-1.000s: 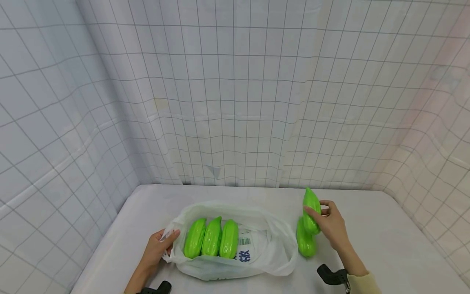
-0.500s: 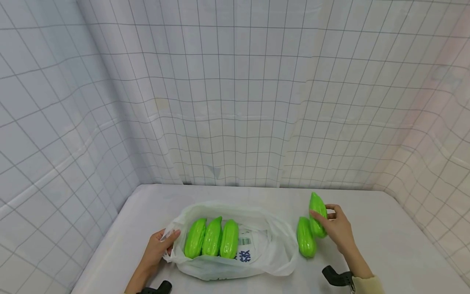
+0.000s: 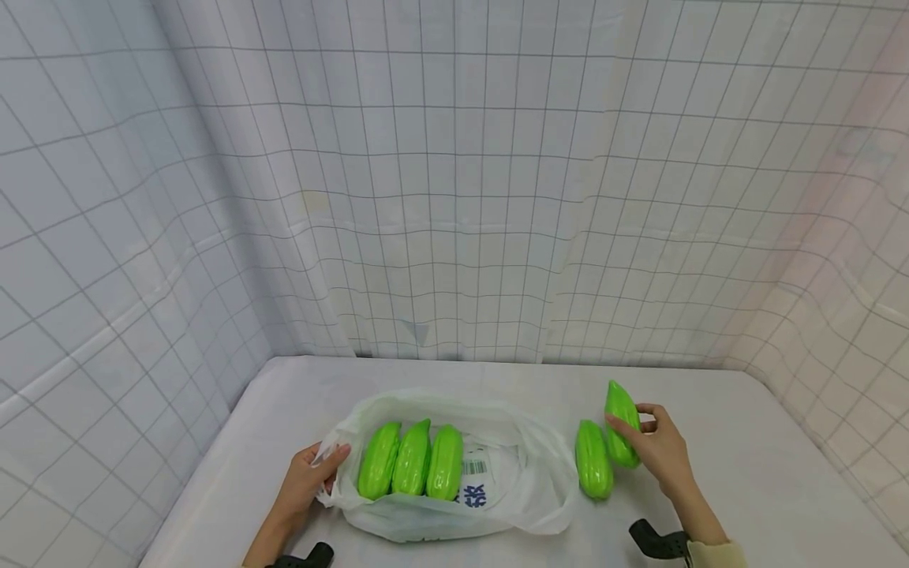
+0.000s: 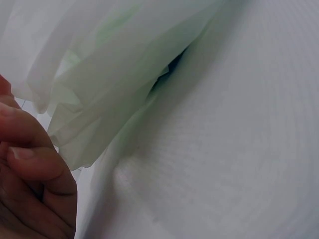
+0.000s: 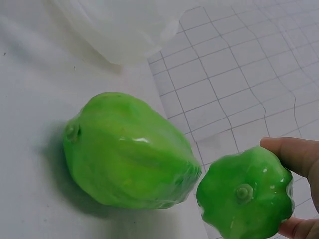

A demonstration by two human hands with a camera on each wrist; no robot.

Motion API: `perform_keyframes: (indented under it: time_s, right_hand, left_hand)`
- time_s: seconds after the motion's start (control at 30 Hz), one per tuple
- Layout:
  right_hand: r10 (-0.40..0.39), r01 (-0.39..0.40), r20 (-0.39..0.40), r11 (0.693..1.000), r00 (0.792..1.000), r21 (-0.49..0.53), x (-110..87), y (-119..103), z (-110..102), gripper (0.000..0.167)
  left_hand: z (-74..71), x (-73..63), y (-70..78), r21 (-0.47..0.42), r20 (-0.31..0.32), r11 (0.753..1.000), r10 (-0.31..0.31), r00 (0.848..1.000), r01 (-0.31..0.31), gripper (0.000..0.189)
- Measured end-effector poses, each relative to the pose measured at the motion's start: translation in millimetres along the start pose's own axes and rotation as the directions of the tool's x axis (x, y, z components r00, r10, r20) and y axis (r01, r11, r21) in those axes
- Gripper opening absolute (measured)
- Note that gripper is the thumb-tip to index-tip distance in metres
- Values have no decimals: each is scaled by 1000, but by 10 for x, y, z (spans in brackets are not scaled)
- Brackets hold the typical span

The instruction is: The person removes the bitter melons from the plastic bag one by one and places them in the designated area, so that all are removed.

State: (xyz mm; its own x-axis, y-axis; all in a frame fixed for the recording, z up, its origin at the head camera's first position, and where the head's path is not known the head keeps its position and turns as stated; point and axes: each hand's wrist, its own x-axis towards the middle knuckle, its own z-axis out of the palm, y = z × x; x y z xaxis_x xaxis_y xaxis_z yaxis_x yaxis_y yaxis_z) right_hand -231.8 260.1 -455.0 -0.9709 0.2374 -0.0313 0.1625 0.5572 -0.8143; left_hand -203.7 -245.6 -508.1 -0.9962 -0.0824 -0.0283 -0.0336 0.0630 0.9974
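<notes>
At its left edge, my left hand (image 3: pixel 308 477) grips the white plastic bag (image 3: pixel 547 493), whose mouth is spread wide. Three glossy green ridged gourds (image 3: pixel 445 464) lie side by side in the bag's left half. My right hand (image 3: pixel 662 448) pinches another green gourd (image 3: pixel 621 424) between thumb and fingers, pointed tip away from me. The right wrist view shows that gourd (image 5: pixel 244 194) end-on, its small stem stub facing the camera. Just left of it, a loose gourd (image 3: pixel 593 461) lies on the table beside the bag. Curled fingers (image 4: pixel 40 164) appear beside the bag's folds in the left wrist view.
Blue print and a barcode (image 3: pixel 473 467) show inside the bag's right half. The white-covered table (image 3: pixel 767 473) is enclosed by white grid-patterned curtains (image 3: pixel 497 197) at the back and both sides. Black straps with camera mounts (image 3: pixel 656 541) sit on both wrists.
My right hand has moved right and slightly toward me with its gourd, which no longer overlaps the loose one. The left hand and the bag have stayed put.
</notes>
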Motion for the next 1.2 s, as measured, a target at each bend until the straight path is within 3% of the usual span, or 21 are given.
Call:
perform_keyframes:
  time_s: [0.57, 1.2]
  right_hand:
    - [28, -26, 26, 995, 999, -94, 25, 154, 50, 86]
    - [13, -3, 58, 986, 998, -169, 2, 238, 42, 85]
  left_hand:
    - [6, -5, 14, -11, 4, 1000, 6, 1000, -6, 24]
    - [0, 7, 0, 0, 13, 1000, 15, 1000, -15, 22]
